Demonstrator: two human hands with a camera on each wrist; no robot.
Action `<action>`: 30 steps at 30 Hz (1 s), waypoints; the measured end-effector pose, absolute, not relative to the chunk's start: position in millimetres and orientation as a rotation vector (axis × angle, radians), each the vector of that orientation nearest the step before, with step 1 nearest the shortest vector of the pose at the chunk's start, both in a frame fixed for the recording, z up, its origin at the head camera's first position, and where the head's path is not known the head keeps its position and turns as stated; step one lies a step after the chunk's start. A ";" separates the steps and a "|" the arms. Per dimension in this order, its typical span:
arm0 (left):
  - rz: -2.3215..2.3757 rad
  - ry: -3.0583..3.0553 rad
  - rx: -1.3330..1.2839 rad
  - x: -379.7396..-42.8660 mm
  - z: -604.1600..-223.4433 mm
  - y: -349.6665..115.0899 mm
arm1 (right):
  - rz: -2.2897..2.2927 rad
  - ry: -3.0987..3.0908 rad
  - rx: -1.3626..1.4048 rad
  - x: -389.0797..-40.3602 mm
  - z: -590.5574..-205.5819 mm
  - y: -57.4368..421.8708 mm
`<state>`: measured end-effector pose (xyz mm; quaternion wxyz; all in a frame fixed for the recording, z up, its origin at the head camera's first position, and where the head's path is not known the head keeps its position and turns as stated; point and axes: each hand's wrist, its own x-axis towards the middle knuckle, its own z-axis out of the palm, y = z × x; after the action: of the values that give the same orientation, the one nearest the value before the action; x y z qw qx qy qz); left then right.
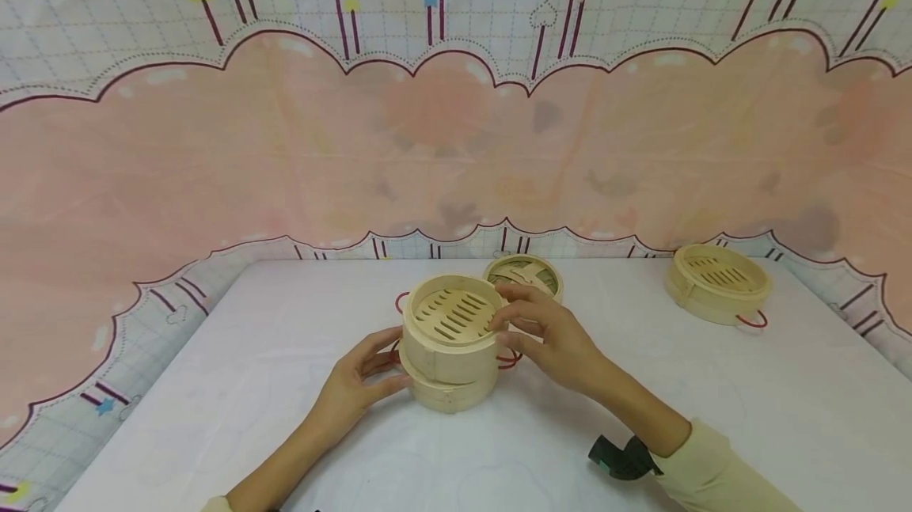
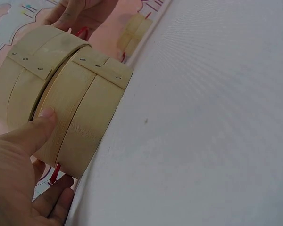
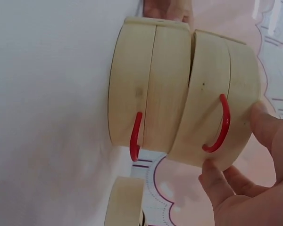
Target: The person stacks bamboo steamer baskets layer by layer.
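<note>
Two round bamboo steamer baskets stand stacked on the table in the head view. The upper steamer basket (image 1: 449, 360) has a slotted base and sits slightly tilted on the lower steamer basket (image 1: 456, 396), with a gap between their rims in both wrist views. My left hand (image 1: 352, 389) grips the side of the lower basket, thumb (image 2: 45, 117) on its wall and fingers near its red handle (image 2: 55, 173). At the upper basket's right side, my right hand (image 1: 552, 338) holds the edge, thumb and fingers (image 3: 217, 183) around it beside a red handle (image 3: 221, 125).
Behind the stack lies a round bamboo piece (image 1: 523, 265) with crossed strips, partly hidden by the right hand. Another slotted steamer basket (image 1: 720, 290) with a red handle stands at the far right. A dark object (image 1: 623, 458) is by the right sleeve. Patterned cloth (image 1: 456, 164) hangs behind the white table (image 1: 285, 322).
</note>
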<state>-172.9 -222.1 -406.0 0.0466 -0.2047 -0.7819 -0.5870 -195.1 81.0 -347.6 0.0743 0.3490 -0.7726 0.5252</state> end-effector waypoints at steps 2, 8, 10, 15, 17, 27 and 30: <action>-1.788 -2.385 -0.624 -172.8 -406.4 -222.3 | 1.605 -2.319 1.047 -194.5 -347.6 80.6; -1.787 -2.386 -0.626 -172.3 -407.2 -222.5 | 1.656 -2.315 1.028 -194.3 -349.1 80.0; -1.785 -2.386 -0.626 -172.3 -407.2 -222.4 | 1.645 -2.314 1.026 -194.7 -350.0 80.0; -1.770 -2.386 -0.633 -173.2 -407.4 -222.3 | 1.605 -2.303 1.036 -195.8 -352.1 79.7; -1.762 -2.382 -0.644 -173.7 -408.3 -222.9 | 1.598 -2.291 1.049 -195.5 -353.2 78.9; -1.770 -2.377 -0.654 -174.6 -412.2 -225.1 | 1.566 -2.235 1.079 -191.8 -357.5 74.2; -1.775 -2.375 -0.655 -174.3 -412.7 -225.7 | 1.561 -2.237 1.065 -190.0 -358.1 72.4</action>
<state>-174.3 -225.7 -412.7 0.0528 -0.2154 -0.7811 -0.5837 -190.0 72.4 -358.1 0.1066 0.3618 -0.7595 0.5300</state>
